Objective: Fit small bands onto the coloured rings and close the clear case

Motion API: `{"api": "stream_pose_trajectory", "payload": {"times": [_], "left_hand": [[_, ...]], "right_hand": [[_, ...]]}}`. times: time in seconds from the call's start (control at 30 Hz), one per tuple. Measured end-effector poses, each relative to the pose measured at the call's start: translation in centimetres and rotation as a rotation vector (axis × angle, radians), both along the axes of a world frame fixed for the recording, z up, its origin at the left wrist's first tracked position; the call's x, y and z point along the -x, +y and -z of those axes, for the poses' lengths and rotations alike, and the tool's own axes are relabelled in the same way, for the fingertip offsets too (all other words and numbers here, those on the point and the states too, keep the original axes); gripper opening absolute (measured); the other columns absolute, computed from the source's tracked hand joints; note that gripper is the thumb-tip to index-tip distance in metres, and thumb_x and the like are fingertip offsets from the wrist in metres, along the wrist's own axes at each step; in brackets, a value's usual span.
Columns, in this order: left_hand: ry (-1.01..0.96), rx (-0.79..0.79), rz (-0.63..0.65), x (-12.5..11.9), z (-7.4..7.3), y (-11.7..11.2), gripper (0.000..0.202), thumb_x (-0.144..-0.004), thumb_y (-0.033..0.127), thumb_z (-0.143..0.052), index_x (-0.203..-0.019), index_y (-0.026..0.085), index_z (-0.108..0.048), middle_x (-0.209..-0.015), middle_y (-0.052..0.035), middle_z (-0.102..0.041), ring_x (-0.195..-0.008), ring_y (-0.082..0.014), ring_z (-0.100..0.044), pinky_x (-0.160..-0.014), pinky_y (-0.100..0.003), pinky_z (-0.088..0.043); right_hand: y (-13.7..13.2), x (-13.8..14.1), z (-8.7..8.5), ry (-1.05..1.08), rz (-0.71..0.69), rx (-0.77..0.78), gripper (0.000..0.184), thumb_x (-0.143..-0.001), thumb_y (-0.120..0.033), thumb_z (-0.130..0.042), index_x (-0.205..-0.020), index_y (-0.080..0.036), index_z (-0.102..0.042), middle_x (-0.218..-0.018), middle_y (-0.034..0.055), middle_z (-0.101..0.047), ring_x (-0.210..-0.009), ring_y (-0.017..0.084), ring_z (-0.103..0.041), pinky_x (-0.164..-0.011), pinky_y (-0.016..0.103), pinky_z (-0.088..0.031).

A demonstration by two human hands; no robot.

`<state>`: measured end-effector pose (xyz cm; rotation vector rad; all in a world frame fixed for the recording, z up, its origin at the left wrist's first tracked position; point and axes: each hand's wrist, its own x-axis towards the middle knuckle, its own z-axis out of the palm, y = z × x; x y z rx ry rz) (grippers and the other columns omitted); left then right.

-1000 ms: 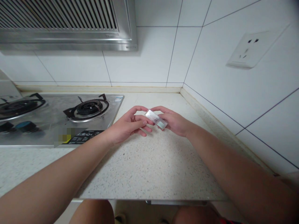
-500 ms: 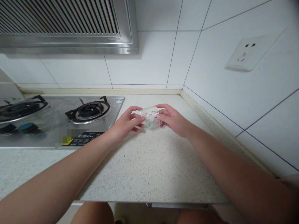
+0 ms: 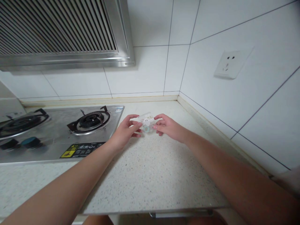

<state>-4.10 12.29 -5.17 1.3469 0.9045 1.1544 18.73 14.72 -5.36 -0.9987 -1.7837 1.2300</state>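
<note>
Between my two hands is a small clear plastic packet [image 3: 147,120], held just above or on the speckled countertop; I cannot tell which. It has a whitish part, and a pale green ring shows through its lower half. My left hand [image 3: 126,131] pinches the left side, thumb in front and fingers behind. At the right edge, the thumb and fingers of my right hand [image 3: 167,127] close on the packet's side. My fingertips hide parts of its edges.
A steel gas stove [image 3: 53,143] with two burners and dark knobs lies to the left, under a slatted range hood [image 3: 67,59]. White tiled walls meet behind the countertop [image 3: 150,175]. A socket [image 3: 227,64] is on the right wall.
The camera view has tilted, so the scene sits lower. The packet has turned a little in my hands, and my right fingers have shifted along its right edge.
</note>
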Motion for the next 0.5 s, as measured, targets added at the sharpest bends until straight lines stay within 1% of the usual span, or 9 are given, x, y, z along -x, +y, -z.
{"api": "stream_pose_trajectory", "payload": {"times": [0.07,0.2,0.27,0.33,0.43,0.5], "left_hand": [[-0.016,-0.001,0.016,-0.1,0.2,0.1,0.052,-0.085,0.038,-0.073,-0.126,0.024,-0.046,-0.102,-0.0053,-0.056,-0.085,-0.0182,-0.064,-0.066,-0.028,-0.055],[0.017,-0.003,0.028,-0.3,0.3,0.0,0.06,-0.087,0.043,-0.07,-0.137,0.029,-0.039,-0.12,-0.01,-0.055,-0.096,-0.0225,-0.065,-0.07,-0.03,-0.056],[0.053,0.0,0.038,-0.3,0.3,-0.1,0.06,-0.087,0.044,-0.069,-0.137,0.03,-0.039,-0.125,-0.0111,-0.054,-0.097,-0.0227,-0.065,-0.071,-0.031,-0.057],[0.079,0.002,0.055,-0.2,0.3,-0.2,0.058,-0.088,0.044,-0.068,-0.137,0.029,-0.04,-0.127,-0.0116,-0.053,-0.098,-0.0226,-0.065,-0.072,-0.031,-0.057],[0.114,-0.011,0.101,0.0,0.5,0.0,0.052,-0.09,0.045,-0.065,-0.133,0.026,-0.045,-0.126,-0.0118,-0.054,-0.099,-0.0225,-0.065,-0.072,-0.031,-0.056],[0.138,-0.02,0.132,0.1,0.7,0.1,0.049,-0.09,0.046,-0.064,-0.13,0.024,-0.048,-0.124,-0.0118,-0.055,-0.099,-0.0226,-0.064,-0.072,-0.031,-0.056]], "right_hand": [[0.2,0.0,0.0,0.046,0.047,-0.019,0.036,-0.085,-0.029,-0.067,-0.114,-0.018,-0.049,-0.086,0.0017,-0.06,-0.072,0.012,-0.061,-0.064,0.025,-0.053],[0.9,-1.1,-0.5,0.131,0.177,-0.055,0.024,-0.086,-0.024,-0.065,-0.106,-0.014,-0.056,-0.089,0.0051,-0.064,-0.072,0.012,-0.064,-0.07,0.026,-0.055],[1.5,-2.2,-0.9,0.159,0.283,-0.042,0.02,-0.086,-0.021,-0.064,-0.102,-0.013,-0.057,-0.09,0.0064,-0.066,-0.073,0.012,-0.065,-0.074,0.028,-0.057],[2.2,-3.7,-1.2,0.148,0.39,-0.027,0.017,-0.086,-0.018,-0.061,-0.101,-0.013,-0.055,-0.09,0.0069,-0.066,-0.072,0.012,-0.065,-0.076,0.029,-0.058],[3.3,-6.2,-1.1,0.092,0.588,0.006,0.011,-0.091,-0.019,-0.055,-0.099,-0.013,-0.051,-0.09,0.0085,-0.065,-0.071,0.011,-0.065,-0.073,0.028,-0.058],[3.7,-7.7,-0.8,0.012,0.702,0.044,0.009,-0.091,-0.018,-0.053,-0.097,-0.013,-0.049,-0.088,0.01,-0.065,-0.068,0.012,-0.064,-0.069,0.028,-0.058]]}}
